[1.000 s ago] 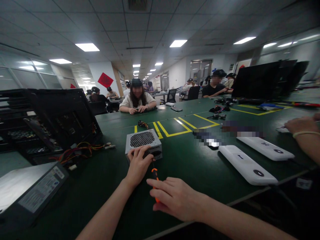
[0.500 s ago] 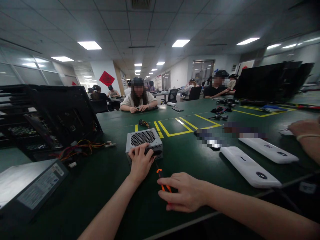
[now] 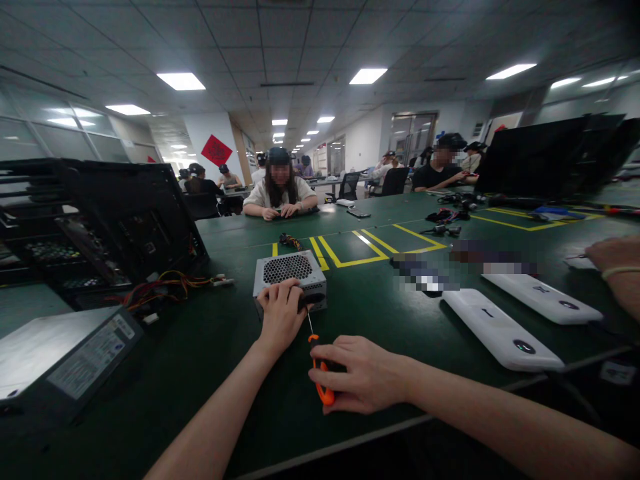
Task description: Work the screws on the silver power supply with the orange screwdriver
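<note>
A grey metal computer power supply (image 3: 316, 280) with a honeycomb grille on top stands on the green table in front of me. My left hand (image 3: 281, 308) grips its near side, fingers over the top edge; the thumb is partly hidden. In my right hand (image 3: 357, 373) is a screwdriver (image 3: 325, 395) with an orange and black handle, held between thumb and fingers. Its thin shaft points away from me toward the near face of the power supply, beside my left thumb. Whether the tip sits in a screw is too small to tell.
An open black computer case (image 3: 145, 227) with loose cables (image 3: 170, 283) stands at left, with another power supply (image 3: 65, 360) before it. White power banks (image 3: 500, 330) lie at right, near another person's hand (image 3: 617, 263). A person (image 3: 280, 190) sits opposite.
The screwdriver handle has turned within my right fingers, and that hand has shifted slightly up and left in view. My left hand stays on the power supply.
</note>
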The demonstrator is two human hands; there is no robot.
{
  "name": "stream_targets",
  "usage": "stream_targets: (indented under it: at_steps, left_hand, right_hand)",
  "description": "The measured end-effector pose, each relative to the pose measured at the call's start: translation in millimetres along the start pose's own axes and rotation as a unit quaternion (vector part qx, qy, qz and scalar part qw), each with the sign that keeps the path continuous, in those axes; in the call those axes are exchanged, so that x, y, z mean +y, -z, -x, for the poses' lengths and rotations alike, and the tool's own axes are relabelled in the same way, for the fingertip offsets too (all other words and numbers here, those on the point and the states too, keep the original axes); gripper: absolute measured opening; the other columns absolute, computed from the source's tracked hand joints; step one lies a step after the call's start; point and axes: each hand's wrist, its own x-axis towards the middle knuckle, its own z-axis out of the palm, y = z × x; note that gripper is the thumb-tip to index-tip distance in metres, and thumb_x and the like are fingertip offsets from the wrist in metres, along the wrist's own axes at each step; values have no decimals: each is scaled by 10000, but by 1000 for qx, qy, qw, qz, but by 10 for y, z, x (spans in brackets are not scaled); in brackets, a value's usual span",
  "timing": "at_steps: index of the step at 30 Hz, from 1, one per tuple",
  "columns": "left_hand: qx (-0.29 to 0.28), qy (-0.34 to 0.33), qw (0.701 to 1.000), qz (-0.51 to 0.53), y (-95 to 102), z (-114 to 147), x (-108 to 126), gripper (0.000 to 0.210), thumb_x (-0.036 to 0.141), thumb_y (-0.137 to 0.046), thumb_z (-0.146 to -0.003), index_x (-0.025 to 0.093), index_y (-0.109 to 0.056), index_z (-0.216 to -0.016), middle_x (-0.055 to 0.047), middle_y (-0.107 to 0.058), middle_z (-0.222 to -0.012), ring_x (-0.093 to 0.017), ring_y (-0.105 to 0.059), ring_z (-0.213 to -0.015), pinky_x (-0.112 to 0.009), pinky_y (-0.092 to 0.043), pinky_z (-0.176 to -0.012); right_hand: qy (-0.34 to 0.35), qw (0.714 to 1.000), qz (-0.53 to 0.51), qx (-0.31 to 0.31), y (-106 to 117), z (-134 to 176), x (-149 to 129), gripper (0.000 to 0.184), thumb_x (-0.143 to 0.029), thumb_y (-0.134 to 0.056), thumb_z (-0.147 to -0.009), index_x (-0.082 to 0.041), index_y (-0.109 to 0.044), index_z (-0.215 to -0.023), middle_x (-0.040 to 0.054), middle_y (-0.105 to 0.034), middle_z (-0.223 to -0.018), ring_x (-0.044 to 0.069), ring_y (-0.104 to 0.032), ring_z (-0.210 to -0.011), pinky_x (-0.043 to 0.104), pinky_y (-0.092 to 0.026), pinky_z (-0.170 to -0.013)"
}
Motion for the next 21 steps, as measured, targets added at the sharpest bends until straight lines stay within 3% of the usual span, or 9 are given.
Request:
stream_targets:
  at_steps: [3, 5, 9, 12, 18, 21]
  left_hand:
    - [1, 9, 1000, 4, -11, -1, 5, 237, 316, -624, -723, 186, -555, -909, -90, -571, -1110, -256, -446, -986, -424, -275, -840]
    - [3, 12, 1000, 5, -18, -1, 8, 258, 312, -625, -723, 186, -549, -935, -94, -569, -1114, -257, -447, -989, -424, -274, -844]
    - [4, 11, 1000, 3, -27, 2, 5, 299, 313, -623, -725, 182, -538, -980, -100, -568, -1116, -258, -450, -990, -421, -277, -847]
    - [7, 7, 1000, 0, -28, 9, -4, 354, 326, -613, -734, 176, -521, -1041, -106, -562, -1128, -262, -451, -999, -423, -276, -861]
    - [-11, -5, 1000, -24, 5, 12, -1, 471, 328, -577, -761, 195, -471, -1200, -110, -539, -1150, -272, -430, -1019, -428, -273, -857]
    - [-21, -8, 999, -27, 21, 7, 3, 455, 324, -565, -769, 217, -484, -1204, -111, -534, -1152, -273, -426, -1022, -435, -271, -854]
  right_hand:
    - [1, 999, 13, 49, -74, 25, 0, 255, -406, -457, -849, -165, -536, -824, 115, -576, -1082, 132, -561, -700, 253, -432, -586]
    - [-17, 998, -2, 62, -92, 34, -4, 283, -431, -468, -839, -158, -517, -783, 113, -591, -1053, 129, -564, -681, 247, -439, -576]
    - [-25, 999, -41, 23, -21, 7, -19, 415, -455, -447, -839, -120, -492, -1081, 166, -526, -1116, 179, -570, -863, 276, -467, -677]
    - [-12, 1000, -19, -13, 24, -28, -27, 381, -415, -423, -865, -207, -460, -1182, 158, -495, -1121, 202, -545, -941, 311, -458, -717]
    - [-11, 999, -1, 38, -73, 9, -22, 273, -425, -447, -844, -168, -541, -853, 116, -559, -1056, 140, -562, -728, 260, -443, -599]
    - [-40, 998, -35, 40, -71, 22, -22, 334, -473, -469, -824, -145, -520, -856, 130, -556, -1057, 146, -564, -753, 255, -456, -615]
